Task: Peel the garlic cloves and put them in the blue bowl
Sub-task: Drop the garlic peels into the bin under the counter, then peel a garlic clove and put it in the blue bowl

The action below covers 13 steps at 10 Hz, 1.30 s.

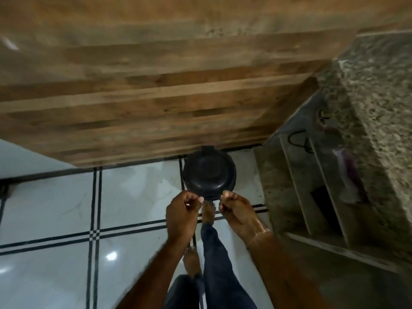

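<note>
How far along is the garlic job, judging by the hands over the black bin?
Done: nothing to judge; no bowl or cloves show. In hand: the left hand and right hand hover curled above the black bin on the tiled floor, possibly shedding skins; too blurred to confirm. Remaining: cannot tell from here.

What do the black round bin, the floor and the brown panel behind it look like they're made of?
Black bin: likely plastic, dull sheen, moulded rings on its lid. Floor: glazed tile, glossy white with dark lines, mirroring lights. Brown panel: wood or wood-look laminate, streaky grain in strips; blur leaves it open.
</note>
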{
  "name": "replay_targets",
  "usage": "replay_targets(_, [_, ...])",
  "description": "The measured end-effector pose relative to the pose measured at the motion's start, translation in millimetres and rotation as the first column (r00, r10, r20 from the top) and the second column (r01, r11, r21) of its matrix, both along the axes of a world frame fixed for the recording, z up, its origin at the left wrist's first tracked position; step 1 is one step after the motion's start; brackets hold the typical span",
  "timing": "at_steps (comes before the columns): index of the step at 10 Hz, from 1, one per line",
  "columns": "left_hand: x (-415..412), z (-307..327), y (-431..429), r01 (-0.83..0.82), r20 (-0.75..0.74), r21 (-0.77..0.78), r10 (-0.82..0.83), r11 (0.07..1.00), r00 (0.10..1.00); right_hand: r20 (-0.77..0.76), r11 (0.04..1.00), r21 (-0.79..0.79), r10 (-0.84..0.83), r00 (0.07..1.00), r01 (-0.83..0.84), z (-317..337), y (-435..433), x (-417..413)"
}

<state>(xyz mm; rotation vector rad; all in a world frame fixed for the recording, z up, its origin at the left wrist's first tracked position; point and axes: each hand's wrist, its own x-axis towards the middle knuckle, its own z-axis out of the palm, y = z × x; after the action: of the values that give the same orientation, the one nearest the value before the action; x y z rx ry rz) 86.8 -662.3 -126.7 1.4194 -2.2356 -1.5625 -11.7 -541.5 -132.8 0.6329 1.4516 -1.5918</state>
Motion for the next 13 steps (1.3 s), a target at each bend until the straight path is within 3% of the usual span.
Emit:
replay_targets(3, [-85.9, -223.1, -18.9, -0.205, 0.323, 0.247, 0.12, 0.947, 0.939, 0.192, 0.991, 0.134, -0.05, 0.98, 0.024, -225.9, -30.7, -59.2])
replay_targets(5, [-126.2, -350.8, -41.0, -0.433, 0.381, 0.383, 0.287, 0.816, 0.879, 0.234, 0.985, 0.126, -0.146, 0.961, 0.118, -327.5, -54.7, -102.4])
replay_targets(6, [-137.4, -379.7, -42.5, -0.424, 0.395, 0.397, 0.265, 0.814, 0.88, 0.256, 0.982, 0.163, -0.14, 0.956, 0.1, -355.0, -57.8, -110.5])
replay_targets(7, [-148.9, -374.3, -25.0, -0.256, 0.29, 0.313, 0.165, 0.914, 0.943, 0.29, 0.986, 0.158, -0.096, 0.952, 0.051, -358.3, -66.5, -110.5])
replay_targets(8, [-150.1, -363.1, -11.9, -0.029, 0.211, 0.377, -0.055, 0.926, 0.976, 0.261, 0.993, 0.114, -0.058, 0.964, 0.029, -341.5, -82.5, -112.3])
replay_targets(9, [-146.7, -351.9, -17.7, -0.11, 0.488, 0.455, -0.144, 0.883, 0.861, 0.165, 0.999, 0.012, -0.043, 0.985, 0.041, -304.0, -92.6, -100.2])
replay_targets(10, [-156.3, -266.0, -11.8, -0.517, 0.208, 0.785, 0.642, 0.341, 0.738, 0.051, 0.992, 0.093, 0.076, 0.996, -0.081, -261.4, -81.6, -75.8])
replay_targets(11, [-143.0, -191.9, 4.8, -0.151, 0.144, 0.695, 0.069, 0.703, 0.987, 0.145, 0.997, 0.034, 0.058, 0.988, -0.064, -214.2, -65.6, -86.2])
replay_targets(12, [-116.7, -139.9, 0.4, 0.105, 0.213, 0.467, -0.227, 0.878, 0.95, 0.015, 0.999, -0.027, 0.03, 0.999, -0.029, -132.3, -46.0, -94.2])
replay_targets(13, [-100.4, -69.3, 11.4, 0.25, 0.186, 0.3, -0.313, 0.921, 0.931, -0.23, 0.997, 0.079, 0.011, 0.973, 0.008, -47.6, 0.3, -70.9])
